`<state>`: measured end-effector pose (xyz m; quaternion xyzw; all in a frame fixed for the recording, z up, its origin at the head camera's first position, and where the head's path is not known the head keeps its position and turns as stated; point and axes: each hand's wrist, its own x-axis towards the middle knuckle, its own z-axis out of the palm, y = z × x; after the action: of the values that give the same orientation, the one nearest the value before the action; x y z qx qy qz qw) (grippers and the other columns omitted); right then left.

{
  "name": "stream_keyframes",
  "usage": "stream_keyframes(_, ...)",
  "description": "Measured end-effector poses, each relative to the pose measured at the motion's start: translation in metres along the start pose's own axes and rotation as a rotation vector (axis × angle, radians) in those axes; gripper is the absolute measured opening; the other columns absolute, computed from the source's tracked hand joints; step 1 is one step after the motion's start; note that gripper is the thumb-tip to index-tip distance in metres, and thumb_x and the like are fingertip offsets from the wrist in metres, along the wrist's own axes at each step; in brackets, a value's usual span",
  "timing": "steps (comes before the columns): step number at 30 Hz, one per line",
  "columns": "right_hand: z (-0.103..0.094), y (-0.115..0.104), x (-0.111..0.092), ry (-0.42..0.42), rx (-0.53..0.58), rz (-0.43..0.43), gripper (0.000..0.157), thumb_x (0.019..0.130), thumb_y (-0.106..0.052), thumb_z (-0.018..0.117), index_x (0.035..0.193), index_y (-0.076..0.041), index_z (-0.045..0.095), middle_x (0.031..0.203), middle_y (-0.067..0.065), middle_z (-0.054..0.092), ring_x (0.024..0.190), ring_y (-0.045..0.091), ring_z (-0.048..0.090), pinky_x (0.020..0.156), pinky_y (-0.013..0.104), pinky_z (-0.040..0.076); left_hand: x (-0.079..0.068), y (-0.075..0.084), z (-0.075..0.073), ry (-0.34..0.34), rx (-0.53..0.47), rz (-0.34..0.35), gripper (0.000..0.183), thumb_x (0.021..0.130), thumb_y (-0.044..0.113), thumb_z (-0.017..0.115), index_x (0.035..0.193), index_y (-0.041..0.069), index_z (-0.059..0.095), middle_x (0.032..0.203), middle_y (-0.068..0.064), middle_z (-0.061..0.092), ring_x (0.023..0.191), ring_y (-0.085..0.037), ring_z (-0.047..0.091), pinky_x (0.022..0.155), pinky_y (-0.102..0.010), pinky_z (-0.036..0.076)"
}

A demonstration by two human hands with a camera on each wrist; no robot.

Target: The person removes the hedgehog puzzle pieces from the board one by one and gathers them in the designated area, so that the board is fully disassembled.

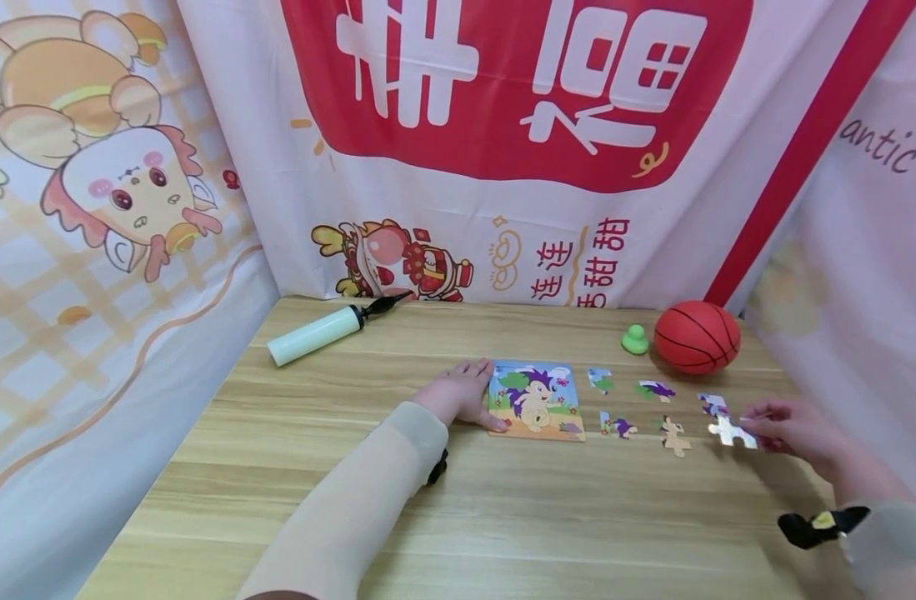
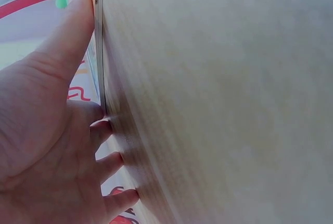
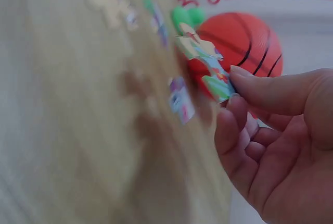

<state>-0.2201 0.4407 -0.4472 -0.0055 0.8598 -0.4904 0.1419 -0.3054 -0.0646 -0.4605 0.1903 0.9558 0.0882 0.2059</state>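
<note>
The left hand (image 1: 465, 393) rests at the left edge of the puzzle board (image 1: 536, 400), which lies flat on the wooden table (image 1: 458, 533) and carries a picture of a purple hedgehog; its thumb lies over the near left corner, and its other fingers are spread, not clenched. The right hand (image 1: 791, 429) pinches a puzzle piece (image 1: 728, 431) between thumb and finger, above the table; the right wrist view is blurred, so I cannot say surely if it is only one piece. Loose pieces (image 1: 656, 390) lie in two rows between the board and this hand. Behind them stand a red basketball (image 1: 698, 337) and a small green object (image 1: 634, 340), side by side.
</note>
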Motion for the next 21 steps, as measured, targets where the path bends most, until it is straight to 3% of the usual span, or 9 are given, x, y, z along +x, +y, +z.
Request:
stream_keyframes(4, 0.002, 0.016, -0.003, -0.038, -0.025, 0.043, 0.019, 0.099, -0.011, 0.06, 0.101, 0.008, 0.061, 0.076, 0.0, 0.059, 0.068, 0.012, 0.056, 0.064, 0.03, 0.053, -0.001, 0.0, -0.001, 0.004, 0.002, 0.008, 0.121, 0.073, 0.078, 0.065, 0.16, 0.015, 0.01, 0.165, -0.002, 0.008, 0.15, -0.029, 0.006, 0.118, -0.049, 0.011)
stream_keyframes(9, 0.007, 0.025, -0.003, 0.008, -0.055, 0.085, 0.021, 0.098, -0.011, 0.062, 0.102, 0.01, 0.062, 0.08, 0.0, 0.061, 0.069, 0.013, 0.057, 0.064, 0.03, 0.054, -0.002, 0.001, -0.002, 0.003, -0.001, 0.012, 0.12, 0.073, 0.077, 0.066, 0.16, 0.015, 0.011, 0.165, -0.003, 0.009, 0.149, -0.03, 0.007, 0.118, -0.05, 0.012)
stream_keyframes(21, 0.012, 0.013, 0.002, 0.054, -0.092, 0.073, 0.03, 0.098, -0.012, 0.062, 0.11, 0.014, 0.059, 0.085, 0.002, 0.063, 0.074, 0.015, 0.058, 0.066, 0.031, 0.052, -0.001, 0.001, -0.002, -0.003, -0.003, 0.009, 0.12, 0.073, 0.077, 0.066, 0.16, 0.015, 0.012, 0.165, -0.002, 0.009, 0.15, -0.03, 0.007, 0.118, -0.049, 0.012)
